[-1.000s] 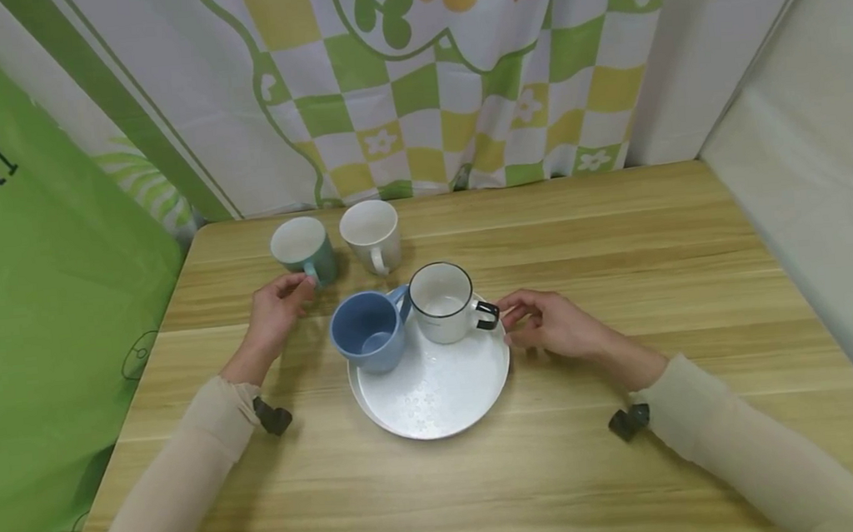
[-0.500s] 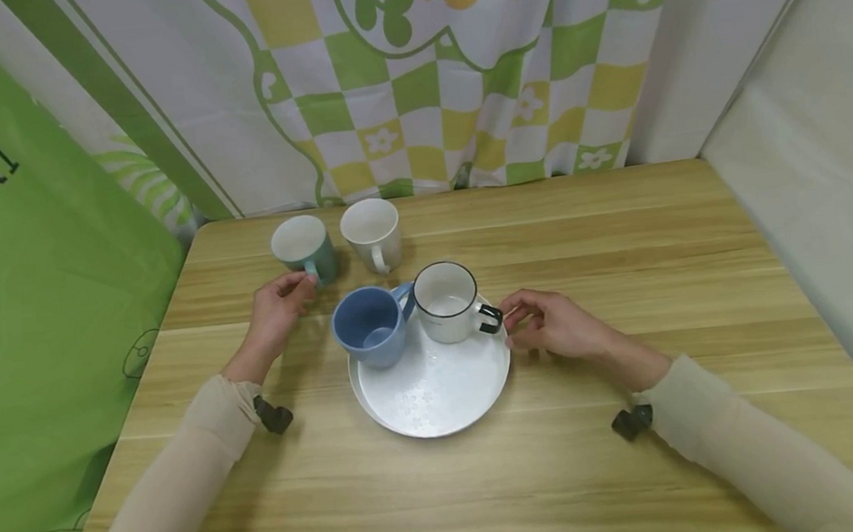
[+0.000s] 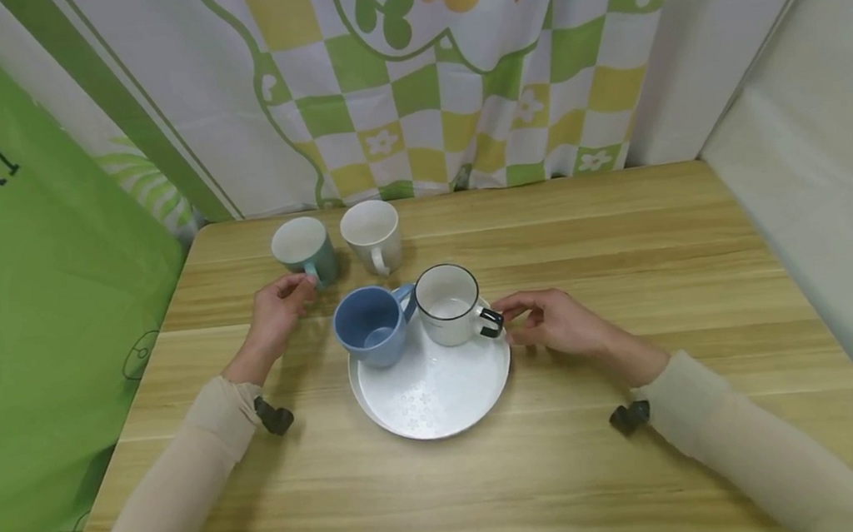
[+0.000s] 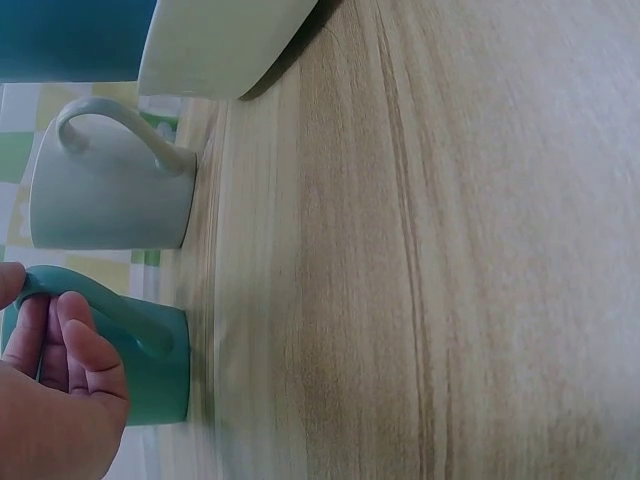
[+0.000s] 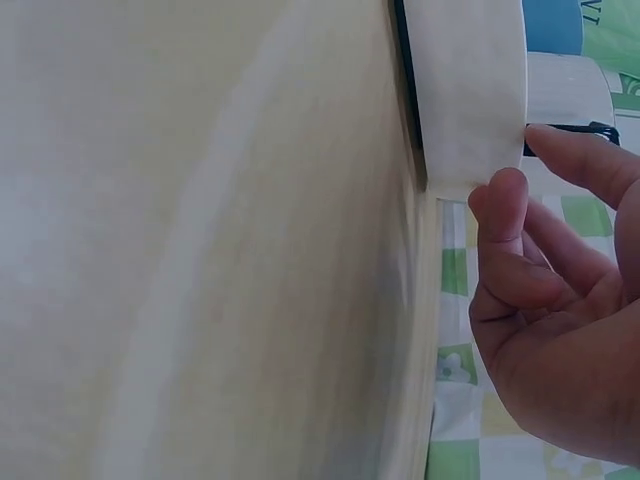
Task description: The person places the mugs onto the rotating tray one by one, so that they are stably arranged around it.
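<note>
In the head view my left hand [image 3: 277, 304] pinches the handle of a teal mug [image 3: 324, 264] at the table's back left. The left wrist view shows its fingers [image 4: 92, 350] through that handle. A round white tray [image 3: 438, 407] carries a blue mug [image 3: 384, 349] and a white mug with a black rim [image 3: 446, 329]. My right hand [image 3: 555, 323] holds the tray's right edge, close by the white mug's black handle [image 3: 489, 323]. In the right wrist view one fingertip meets the tray's rim [image 5: 475, 100], other fingers curled below it.
A plain white mug [image 3: 377, 241] stands right of the teal mug, its handle facing forward. Everything stands on a wooden table [image 3: 619, 234]. A checked curtain [image 3: 460, 113] hangs along the back edge, and a green cloth [image 3: 37, 288] on the left.
The black-rimmed mug has shifted slightly right and down in the head view, the blue mug slightly up, as if the tray turned a little. The left hand keeps its place.
</note>
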A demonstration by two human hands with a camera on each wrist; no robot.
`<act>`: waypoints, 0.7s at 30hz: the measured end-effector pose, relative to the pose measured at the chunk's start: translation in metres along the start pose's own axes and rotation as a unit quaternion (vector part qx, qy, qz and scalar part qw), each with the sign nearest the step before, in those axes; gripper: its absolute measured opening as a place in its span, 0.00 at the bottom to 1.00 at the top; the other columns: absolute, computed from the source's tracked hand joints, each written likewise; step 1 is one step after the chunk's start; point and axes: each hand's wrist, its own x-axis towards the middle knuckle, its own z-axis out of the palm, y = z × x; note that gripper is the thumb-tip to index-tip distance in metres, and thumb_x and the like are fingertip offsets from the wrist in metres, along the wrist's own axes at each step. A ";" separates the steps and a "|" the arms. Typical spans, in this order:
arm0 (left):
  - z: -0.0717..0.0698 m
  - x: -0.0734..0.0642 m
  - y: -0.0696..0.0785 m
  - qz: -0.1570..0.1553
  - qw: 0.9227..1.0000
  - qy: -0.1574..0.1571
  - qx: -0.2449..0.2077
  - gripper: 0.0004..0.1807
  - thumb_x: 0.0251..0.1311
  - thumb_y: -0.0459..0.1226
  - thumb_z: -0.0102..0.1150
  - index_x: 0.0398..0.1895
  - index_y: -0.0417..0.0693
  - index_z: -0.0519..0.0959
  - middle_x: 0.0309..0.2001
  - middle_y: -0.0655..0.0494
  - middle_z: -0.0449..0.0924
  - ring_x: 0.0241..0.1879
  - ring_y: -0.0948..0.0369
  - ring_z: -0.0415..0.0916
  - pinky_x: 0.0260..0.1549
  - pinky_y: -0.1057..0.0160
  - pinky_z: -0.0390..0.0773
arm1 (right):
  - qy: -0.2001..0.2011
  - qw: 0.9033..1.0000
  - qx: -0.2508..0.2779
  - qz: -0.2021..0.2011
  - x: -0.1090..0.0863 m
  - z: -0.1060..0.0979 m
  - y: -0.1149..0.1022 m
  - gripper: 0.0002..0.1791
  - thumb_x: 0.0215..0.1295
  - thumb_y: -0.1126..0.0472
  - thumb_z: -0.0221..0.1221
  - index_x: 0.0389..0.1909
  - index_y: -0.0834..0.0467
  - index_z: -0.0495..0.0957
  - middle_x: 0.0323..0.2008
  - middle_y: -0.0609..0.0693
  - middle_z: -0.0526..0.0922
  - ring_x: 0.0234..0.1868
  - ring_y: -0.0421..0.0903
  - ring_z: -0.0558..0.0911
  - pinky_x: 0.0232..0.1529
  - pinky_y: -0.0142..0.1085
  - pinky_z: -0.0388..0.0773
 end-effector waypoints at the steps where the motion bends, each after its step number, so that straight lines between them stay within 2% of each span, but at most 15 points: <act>1: 0.000 0.000 0.000 -0.003 1.000 -0.001 -0.001 0.21 0.70 0.43 0.59 0.55 0.34 0.77 0.32 0.67 0.81 0.35 0.71 0.75 0.32 0.73 0.76 | 0.001 1.000 0.000 0.003 -0.001 0.000 0.000 0.28 0.58 0.61 0.70 0.62 0.55 0.78 0.50 0.56 0.86 0.30 0.44 0.79 0.25 0.32 0.76; 4: -0.001 -0.001 0.004 -0.012 1.000 -0.003 -0.005 0.21 0.70 0.41 0.58 0.56 0.32 0.76 0.30 0.68 0.80 0.35 0.71 0.75 0.32 0.72 0.77 | 0.002 1.000 0.009 0.011 -0.001 0.002 0.000 0.27 0.58 0.61 0.71 0.60 0.54 0.78 0.49 0.55 0.86 0.34 0.45 0.81 0.28 0.32 0.78; 7: 0.000 -0.007 0.014 -0.014 1.000 -0.008 -0.007 0.20 0.71 0.39 0.57 0.57 0.30 0.76 0.30 0.68 0.80 0.34 0.71 0.76 0.33 0.71 0.77 | -0.001 1.000 0.027 0.013 -0.001 0.002 0.002 0.30 0.57 0.62 0.71 0.61 0.54 0.76 0.49 0.55 0.86 0.36 0.45 0.82 0.29 0.32 0.79; 10: 0.001 -0.014 0.024 -0.010 1.000 -0.014 -0.014 0.18 0.70 0.38 0.57 0.55 0.31 0.77 0.29 0.68 0.80 0.34 0.70 0.76 0.32 0.71 0.77 | -0.008 0.999 0.040 0.011 0.000 0.001 0.003 0.34 0.56 0.63 0.71 0.65 0.55 0.73 0.51 0.57 0.85 0.35 0.44 0.83 0.27 0.32 0.78; 13: 0.002 -0.016 0.026 -0.009 1.000 -0.016 -0.020 0.16 0.70 0.38 0.58 0.52 0.33 0.78 0.28 0.70 0.80 0.34 0.70 0.76 0.32 0.71 0.77 | -0.014 0.999 0.038 0.010 0.000 0.001 0.004 0.36 0.57 0.63 0.71 0.67 0.55 0.72 0.53 0.59 0.84 0.33 0.43 0.83 0.23 0.32 0.77; 17: 0.002 -0.009 0.016 -0.017 1.000 -0.013 -0.021 0.15 0.71 0.39 0.58 0.51 0.36 0.78 0.27 0.73 0.79 0.34 0.69 0.76 0.33 0.70 0.77 | -0.018 0.999 0.039 0.015 -0.002 0.001 0.003 0.34 0.57 0.63 0.71 0.66 0.56 0.74 0.53 0.59 0.84 0.34 0.44 0.83 0.23 0.33 0.77; 21: 0.000 0.000 0.003 -0.022 0.999 -0.009 -0.022 0.15 0.71 0.42 0.58 0.51 0.41 0.78 0.29 0.71 0.81 0.36 0.69 0.76 0.36 0.68 0.78 | -0.019 0.999 0.044 0.013 -0.005 0.003 0.004 0.31 0.57 0.63 0.70 0.64 0.58 0.74 0.52 0.58 0.84 0.39 0.47 0.83 0.33 0.33 0.81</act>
